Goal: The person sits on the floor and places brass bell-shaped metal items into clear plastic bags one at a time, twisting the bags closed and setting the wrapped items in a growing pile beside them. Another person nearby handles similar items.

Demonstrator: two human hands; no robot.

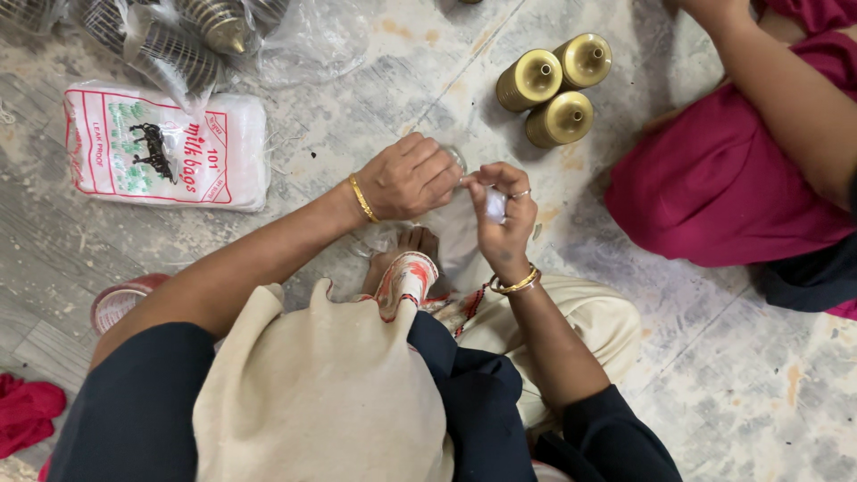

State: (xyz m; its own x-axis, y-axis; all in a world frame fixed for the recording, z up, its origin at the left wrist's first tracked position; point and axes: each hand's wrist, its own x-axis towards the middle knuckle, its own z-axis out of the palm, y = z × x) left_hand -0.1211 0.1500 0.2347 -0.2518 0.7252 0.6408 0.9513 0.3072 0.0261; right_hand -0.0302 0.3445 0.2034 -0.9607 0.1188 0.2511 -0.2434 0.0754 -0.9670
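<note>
Hands (455, 192) on clear bag (451, 236) | spools (553, 85) near (gold) | packet (165, 147) left

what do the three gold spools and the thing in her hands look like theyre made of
The three gold spools look like metallic thread wound on a core: fine ribbing, dull brass sheen, a hole at each top. The bag pinched between the left hand and right hand looks like thin clear plastic film, glossy, crinkled and see-through.

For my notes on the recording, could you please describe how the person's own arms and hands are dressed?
Both arms wear dark navy sleeves ending near the elbow. The left hand has a gold bangle at the wrist; the right hand has a gold-and-red bangle and a thin ring.
</note>
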